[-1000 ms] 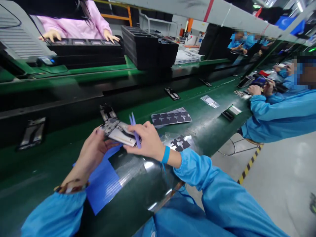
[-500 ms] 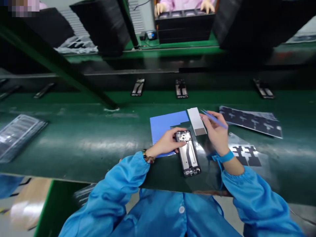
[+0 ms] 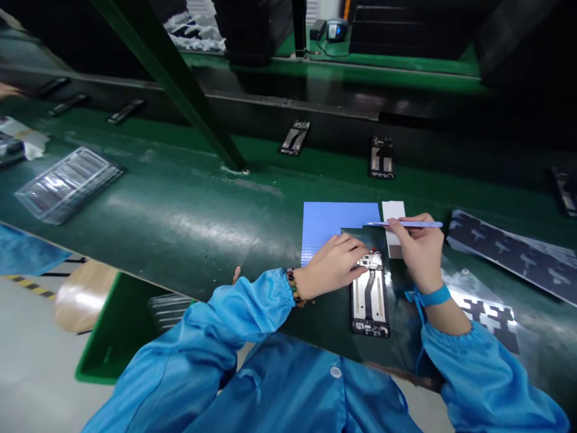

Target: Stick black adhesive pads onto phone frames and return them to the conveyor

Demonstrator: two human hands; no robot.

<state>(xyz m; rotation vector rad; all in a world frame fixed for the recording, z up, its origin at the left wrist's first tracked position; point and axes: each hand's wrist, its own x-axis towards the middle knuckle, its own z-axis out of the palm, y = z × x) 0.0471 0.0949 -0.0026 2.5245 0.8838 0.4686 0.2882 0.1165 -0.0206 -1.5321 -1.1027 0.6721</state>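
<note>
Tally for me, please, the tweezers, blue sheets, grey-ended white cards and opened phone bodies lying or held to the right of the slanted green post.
Tweezers: 1
Blue sheet: 1
White card: 1
Opened phone bodies: 4
Total: 7

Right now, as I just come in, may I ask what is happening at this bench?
A person in blue sleeves rests the left hand at the upper end of an opened phone on the green bench. The right hand holds purple tweezers, their tips by the blue sheet. More opened phones lie farther back.
</note>
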